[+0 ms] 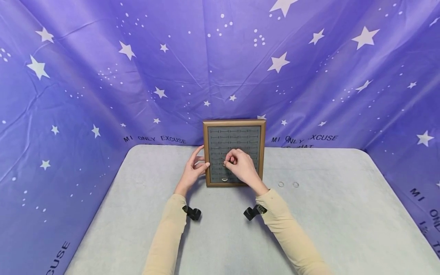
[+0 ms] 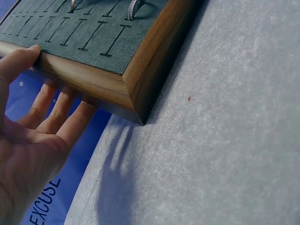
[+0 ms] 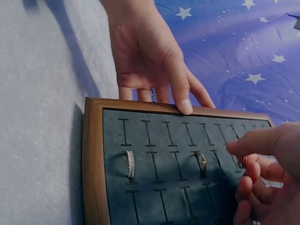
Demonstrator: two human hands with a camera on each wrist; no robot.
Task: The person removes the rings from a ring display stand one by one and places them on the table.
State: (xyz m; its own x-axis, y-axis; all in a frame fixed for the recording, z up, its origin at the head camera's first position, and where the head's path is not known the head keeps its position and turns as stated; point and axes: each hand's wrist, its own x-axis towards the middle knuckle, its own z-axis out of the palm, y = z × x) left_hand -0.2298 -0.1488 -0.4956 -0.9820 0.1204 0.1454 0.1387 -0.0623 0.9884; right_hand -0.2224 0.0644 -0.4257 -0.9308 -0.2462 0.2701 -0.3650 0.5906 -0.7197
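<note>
A wood-framed ring display (image 1: 235, 183) stands upright, its dark grey-green panel (image 2: 75, 49) cut with rows of slots. My left hand (image 1: 193, 172) grips its left side, thumb on the front of the frame and fingers behind. In front of the panel, my right hand (image 1: 242, 166) pinches a small ring (image 3: 241, 162) at a slot; thumb and fingers partly hide it. A silver ring (image 3: 131, 164) with a textured band sits in the slot nearest the bottom. Further up the same column is a gold-coloured ring (image 3: 202, 165).
Two loose rings, one thin (image 1: 280, 184) and one beside it (image 1: 296, 185), lie on the pale tabletop (image 1: 220, 233) right of the display. A purple star-printed cloth (image 1: 192, 65) hangs behind and at both sides. Each wrist wears a black camera band.
</note>
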